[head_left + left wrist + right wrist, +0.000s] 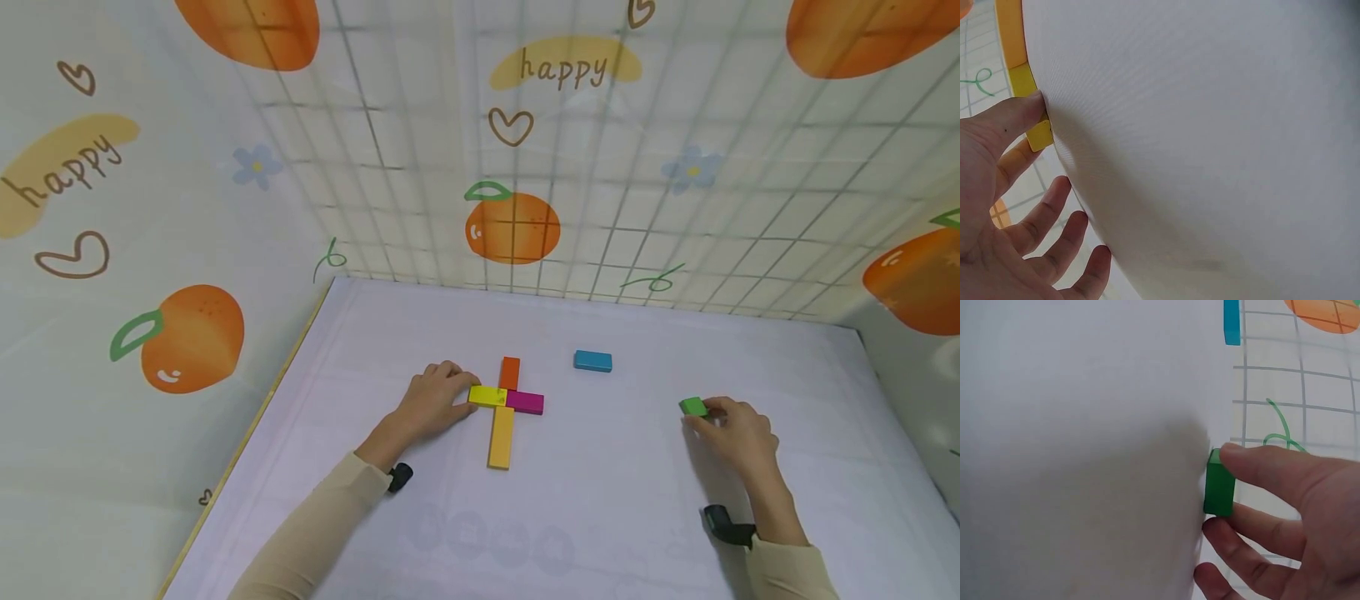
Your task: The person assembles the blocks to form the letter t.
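Note:
My left hand (431,402) pinches the left end of a yellow block (486,396) between thumb and index finger; its other fingers are spread at the table surface. That block meets a magenta block (527,403) end to end. Above their joint stands a red-orange block (510,372), and below it a longer-looking amber block (501,438), so the four form a cross. Off to the right, my right hand (738,437) holds a green block (693,407) by thumb and fingers, close over the table. In the right wrist view the thumb lies on the top end of the green block (1219,487).
A blue block (593,361) lies by itself behind and right of the cross. Behind the white table (600,500) rises a curtain (405,208) printed with oranges and a grid. A yellow edge strip (251,433) runs down the table's left side.

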Demonstrator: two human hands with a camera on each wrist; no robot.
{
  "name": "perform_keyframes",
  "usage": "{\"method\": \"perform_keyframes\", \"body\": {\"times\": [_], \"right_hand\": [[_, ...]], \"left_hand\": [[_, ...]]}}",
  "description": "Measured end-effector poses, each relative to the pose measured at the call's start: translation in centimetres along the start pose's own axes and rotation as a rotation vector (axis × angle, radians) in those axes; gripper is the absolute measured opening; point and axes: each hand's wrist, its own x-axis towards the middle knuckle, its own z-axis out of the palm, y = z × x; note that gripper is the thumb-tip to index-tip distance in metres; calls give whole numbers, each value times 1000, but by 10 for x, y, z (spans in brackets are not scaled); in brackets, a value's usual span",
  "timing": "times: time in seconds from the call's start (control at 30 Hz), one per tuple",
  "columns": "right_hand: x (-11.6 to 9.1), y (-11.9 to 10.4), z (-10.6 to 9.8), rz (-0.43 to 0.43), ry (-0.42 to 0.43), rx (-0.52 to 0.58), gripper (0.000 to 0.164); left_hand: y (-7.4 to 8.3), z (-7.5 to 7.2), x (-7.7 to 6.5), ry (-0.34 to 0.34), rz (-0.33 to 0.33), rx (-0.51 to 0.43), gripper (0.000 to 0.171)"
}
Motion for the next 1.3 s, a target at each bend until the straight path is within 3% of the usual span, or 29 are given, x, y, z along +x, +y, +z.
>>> {"method": "perform_keyframes", "body": {"times": [0.4,0.7,1.3], "right_hand": [[-4,-3,-1,-24,-7,33,50],[-15,-20,6,-143,46,94,45],[-27,-58,19,-276,60,119,39]], "left_hand": [[-1,2,0,8,7,0,44],[-1,4,0,13,7,-4,44],[-1,3,1,15,7,-2,43]]}}
